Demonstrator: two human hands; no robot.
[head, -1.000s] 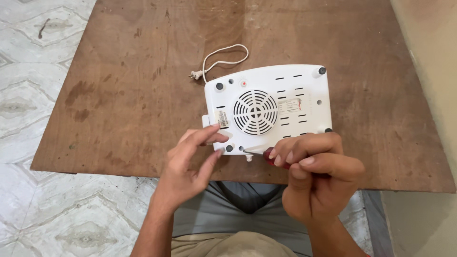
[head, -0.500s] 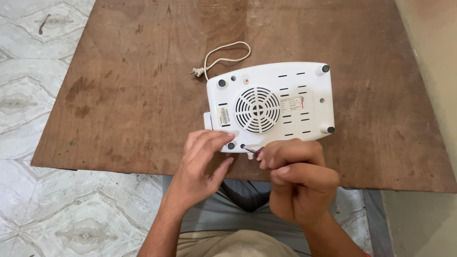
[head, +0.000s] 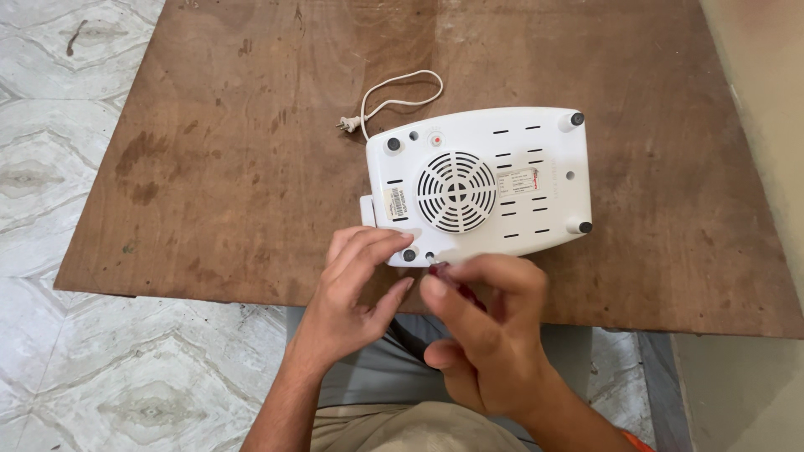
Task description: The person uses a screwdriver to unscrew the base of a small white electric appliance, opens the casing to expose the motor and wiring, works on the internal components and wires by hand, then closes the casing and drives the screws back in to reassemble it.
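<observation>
1. Two hands work at the near edge of a white appliance that lies bottom-up on a brown wooden surface.
2. The right hand has its fingers curled shut around a small screwdriver with a dark red handle; only a bit of the handle and the metal tip show between them.
3. The tip sits just beside a dark round foot at the appliance's near left corner, at a small screw hole there; whether it is seated in the hole I cannot tell.
4. The left hand rests with its fingers bent loosely and laid against the appliance's near left edge, holding nothing, thumb pointing toward the right hand.
5. The two hands are close, almost touching, at the edge of the surface nearest the person.
6. The appliance shows a round slotted vent in the middle of its base, short slots beside it, a small label to the right of the vent, another sticker to the left, and dark round feet at the corners.
7. A thin white cord loops away from the far left corner of the appliance and ends in a plug lying on the surface.
8. Beyond the surface on the left is a patterned tile floor; a plain wall runs along the right.
9. The person's lap, in grey and tan cloth, shows below the surface's near edge.
</observation>
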